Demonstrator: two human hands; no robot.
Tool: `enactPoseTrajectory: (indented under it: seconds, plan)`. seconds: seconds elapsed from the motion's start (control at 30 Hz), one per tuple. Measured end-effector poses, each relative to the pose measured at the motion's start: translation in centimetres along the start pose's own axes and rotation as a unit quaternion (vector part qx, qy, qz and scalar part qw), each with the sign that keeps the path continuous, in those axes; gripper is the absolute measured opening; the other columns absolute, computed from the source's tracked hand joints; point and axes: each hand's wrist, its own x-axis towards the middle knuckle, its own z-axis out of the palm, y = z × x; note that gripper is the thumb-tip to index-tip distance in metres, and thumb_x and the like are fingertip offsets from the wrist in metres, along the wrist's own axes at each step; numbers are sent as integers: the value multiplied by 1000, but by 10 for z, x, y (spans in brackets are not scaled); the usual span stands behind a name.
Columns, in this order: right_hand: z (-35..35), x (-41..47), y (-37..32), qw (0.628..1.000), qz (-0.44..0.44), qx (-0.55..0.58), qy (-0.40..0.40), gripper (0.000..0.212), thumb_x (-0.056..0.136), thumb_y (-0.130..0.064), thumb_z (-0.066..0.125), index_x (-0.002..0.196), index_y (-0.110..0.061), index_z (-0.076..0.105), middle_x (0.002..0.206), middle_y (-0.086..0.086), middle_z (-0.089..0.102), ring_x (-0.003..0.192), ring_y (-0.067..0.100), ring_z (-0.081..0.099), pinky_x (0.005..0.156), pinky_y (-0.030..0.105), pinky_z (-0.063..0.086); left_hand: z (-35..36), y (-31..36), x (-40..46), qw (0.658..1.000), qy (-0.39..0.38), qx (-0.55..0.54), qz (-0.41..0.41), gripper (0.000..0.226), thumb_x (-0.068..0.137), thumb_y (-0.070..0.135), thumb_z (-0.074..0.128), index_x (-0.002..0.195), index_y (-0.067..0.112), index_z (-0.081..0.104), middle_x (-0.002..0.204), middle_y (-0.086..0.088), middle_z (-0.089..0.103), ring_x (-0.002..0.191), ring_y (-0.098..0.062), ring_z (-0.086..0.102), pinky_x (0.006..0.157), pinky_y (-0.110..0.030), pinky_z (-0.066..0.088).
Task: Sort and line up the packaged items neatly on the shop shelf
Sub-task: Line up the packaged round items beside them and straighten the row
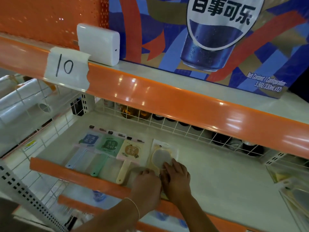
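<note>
Packaged items: a yellow-framed pack (161,157) lies flat on the cream shelf (217,171), at 3 o'clock just beside the yellow paddle pack (129,153); green (109,146) and blue (87,141) packs continue the row toward 9. The left hand (147,183) and right hand (176,178) both grip the pack's near end, fingers curled. The wire fence (167,124) bounds 12 o'clock, the orange lip (75,176) bounds 6; bare shelf lies toward 3.

We are seeing bright overhead light glaring in white spots along the orange shelf edge (184,104), while the lower shelf (217,173) beneath is lying in softer shade. Wide-angle distortion is bending the edges of the frame, and the whole picture is looking slightly soft and blurred.
</note>
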Motion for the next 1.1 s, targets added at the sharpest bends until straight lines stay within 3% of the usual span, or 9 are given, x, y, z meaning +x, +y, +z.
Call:
enactPoseTrajectory:
  seconds: [0.1, 0.2, 0.37, 0.53, 0.67, 0.83, 0.93, 1.03, 1.1]
  plan:
    - [-3, -2, -4, 999, -32, -27, -11, 34, 72, -49, 57, 95, -30, 74, 110, 6, 70, 95, 33, 67, 67, 43, 56, -14, 7, 2, 999, -23, 23, -17, 26, 94, 10, 43, 108, 10, 64, 110, -10, 64, 104, -29, 60, 86, -37, 47]
    - [-2, 2, 3, 998, -55, 4, 0, 37, 59, -39, 79, 94, -30, 74, 108, 7, 70, 89, 32, 67, 64, 40, 58, -24, 14, 4, 999, -31, 24, -25, 27, 95, 9, 40, 109, 9, 63, 109, -9, 65, 101, -29, 63, 86, -39, 50]
    - [-25, 1, 57, 990, -41, 104, 90, 36, 78, -28, 45, 95, -16, 75, 103, 18, 70, 85, 39, 65, 74, 42, 58, -39, 47, 19, 999, -38, 17, -14, 24, 96, 14, 42, 107, 10, 63, 108, -9, 64, 99, -27, 63, 79, -35, 49]
    - [-67, -11, 141, 978, 59, 140, 143, 29, 81, -25, 58, 101, -13, 74, 107, 14, 70, 103, 37, 61, 92, 41, 48, -51, 109, 51, 999, -23, -43, 22, 22, 90, 16, 47, 104, 9, 63, 105, -10, 64, 96, -27, 63, 73, -32, 46]
    - [-104, -25, 218, 972, 126, 105, 166, 24, 85, -23, 66, 105, -12, 72, 110, 12, 70, 107, 34, 60, 98, 40, 43, -45, 169, 76, 990, 35, -108, 86, 25, 96, 28, 41, 94, 13, 61, 100, -7, 65, 93, -26, 62, 70, -31, 43]
    - [-147, -50, 299, 956, 211, 94, 179, 35, 87, -33, 62, 112, -9, 69, 112, 13, 69, 107, 33, 61, 97, 41, 47, -39, 245, 97, 956, 17, -236, 173, 39, 99, 34, 41, 64, 17, 47, 66, -2, 55, 66, -21, 56, 59, -31, 42]
    - [-168, -67, 340, 945, 301, 27, 128, 45, 89, -41, 59, 127, -17, 59, 125, 10, 62, 118, 30, 52, 101, 37, 38, -37, 285, 103, 942, -6, -261, 210, 28, 99, 32, 43, 83, 13, 57, 78, -5, 58, 77, -23, 56, 61, -29, 35]
    - [-180, -80, 380, 932, 348, -22, 98, 56, 84, -47, 61, 132, -21, 51, 129, 12, 56, 122, 32, 46, 102, 41, 37, -33, 316, 106, 937, -40, -274, 212, 38, 99, 36, 44, 130, 16, 53, 122, -5, 60, 110, -20, 56, 85, -27, 43]
    - [-181, -83, 402, 923, 375, -37, 71, 70, 76, -54, 65, 135, -23, 45, 132, 13, 51, 126, 34, 41, 106, 46, 35, -30, 332, 106, 936, -52, -280, 209, 43, 99, 36, 44, 138, 17, 47, 133, -5, 55, 120, -20, 53, 96, -30, 44]
